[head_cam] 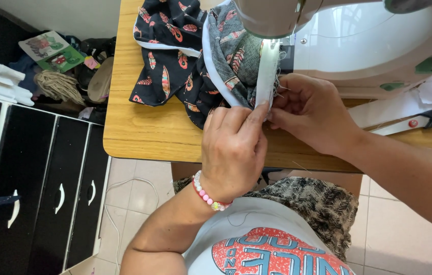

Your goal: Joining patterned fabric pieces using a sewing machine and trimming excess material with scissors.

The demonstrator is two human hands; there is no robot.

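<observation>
A dark fabric (167, 66) printed with orange feathers lies bunched on the wooden table (139, 132), edged with white binding tape (266, 76). My left hand (233, 150), with a pink bead bracelet on the wrist, pinches the white binding at its lower end. My right hand (307, 112) grips the same strip from the right side, fingers closed on it. Both hands hold the strip just below the head of the white sewing machine (358, 40). Loose threads hang off the strip.
A pair of scissors with a red pivot (414, 122) lies on the table at the right. Black drawers with white handles (58, 198) stand at the left. Clutter, a coil of twine (58, 84) and a white cable lie on the tiled floor.
</observation>
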